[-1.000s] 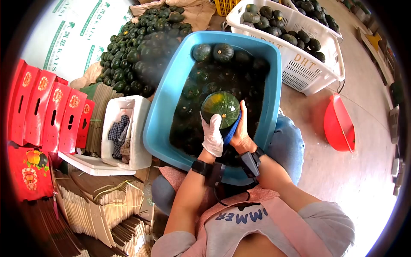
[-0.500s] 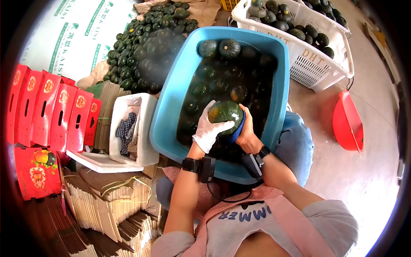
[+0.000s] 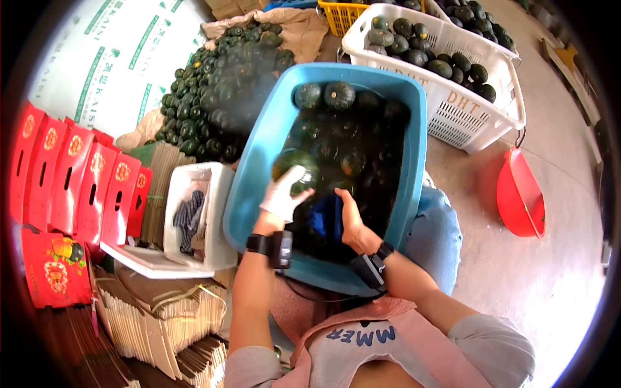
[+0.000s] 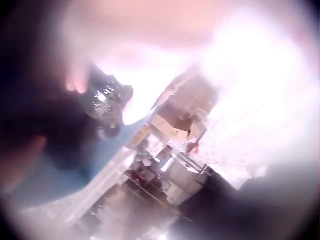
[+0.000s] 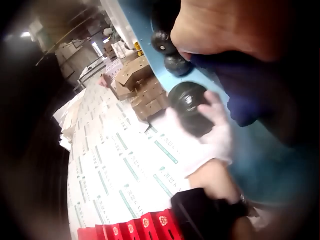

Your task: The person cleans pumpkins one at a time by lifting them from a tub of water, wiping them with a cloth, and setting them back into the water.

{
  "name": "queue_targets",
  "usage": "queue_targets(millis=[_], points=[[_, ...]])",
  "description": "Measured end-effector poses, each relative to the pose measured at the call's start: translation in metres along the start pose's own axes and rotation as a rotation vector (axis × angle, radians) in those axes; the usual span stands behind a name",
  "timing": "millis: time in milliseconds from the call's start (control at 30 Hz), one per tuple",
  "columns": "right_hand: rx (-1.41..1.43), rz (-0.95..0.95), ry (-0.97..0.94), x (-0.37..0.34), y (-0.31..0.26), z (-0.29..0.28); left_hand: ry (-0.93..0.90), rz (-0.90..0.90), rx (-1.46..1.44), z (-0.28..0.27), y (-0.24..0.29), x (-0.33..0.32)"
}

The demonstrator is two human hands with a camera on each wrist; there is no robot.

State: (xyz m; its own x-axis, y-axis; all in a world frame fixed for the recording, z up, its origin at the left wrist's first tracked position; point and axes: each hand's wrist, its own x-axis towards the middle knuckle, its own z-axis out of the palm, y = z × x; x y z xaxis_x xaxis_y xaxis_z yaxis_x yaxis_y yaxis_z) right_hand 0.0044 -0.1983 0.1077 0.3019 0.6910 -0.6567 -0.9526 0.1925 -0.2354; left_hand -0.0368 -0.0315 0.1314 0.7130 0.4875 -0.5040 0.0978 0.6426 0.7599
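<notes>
In the head view a dark green squash (image 3: 296,169) is gripped by the gloved left hand (image 3: 283,196) over the left part of a blue tub (image 3: 254,145). The right wrist view shows the same squash (image 5: 191,107) with the white-gloved fingers (image 5: 215,111) around it. The right hand (image 3: 354,222), bare, holds a dark blue cloth (image 3: 325,216) over the tub, apart from the squash. More squashes (image 3: 339,96) lie in dark water in the tub. The left wrist view is blurred and washed out.
Left of the tub stand a white foam box (image 3: 222,216), red cartons (image 3: 72,174) and stacked cardboard (image 3: 139,320). A squash pile (image 3: 194,107) lies behind left. White crates (image 3: 475,123) and a red basin (image 3: 517,194) are on the right.
The hands have parted. The left hand has carried the squash leftward, off the cloth; the right hand keeps the cloth and sits slightly lower and further left.
</notes>
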Motion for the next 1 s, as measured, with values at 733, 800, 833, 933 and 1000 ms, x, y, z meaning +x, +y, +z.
queue_targets(millis=[733, 800, 833, 933, 1000], points=[[0.376, 0.057, 0.568, 0.147, -0.023, -0.088, -0.494, 0.353, 1.584, -0.008, -0.118, 0.263], [0.388, -0.092, 0.343, 0.171, -0.012, -0.105, -0.369, 0.190, 1.173, 0.008, -0.093, 0.233], [0.432, -0.128, 0.291, 0.170, -0.016, -0.102, -0.464, -0.044, 0.917, 0.022, -0.070, 0.213], [0.445, -0.253, 0.152, 0.167, -0.029, -0.085, -0.764, -0.229, 0.756, 0.041, -0.046, 0.174], [0.380, -0.303, 0.143, 0.109, -0.058, -0.040, -0.499, -0.025, 0.794, 0.052, -0.060, 0.130]])
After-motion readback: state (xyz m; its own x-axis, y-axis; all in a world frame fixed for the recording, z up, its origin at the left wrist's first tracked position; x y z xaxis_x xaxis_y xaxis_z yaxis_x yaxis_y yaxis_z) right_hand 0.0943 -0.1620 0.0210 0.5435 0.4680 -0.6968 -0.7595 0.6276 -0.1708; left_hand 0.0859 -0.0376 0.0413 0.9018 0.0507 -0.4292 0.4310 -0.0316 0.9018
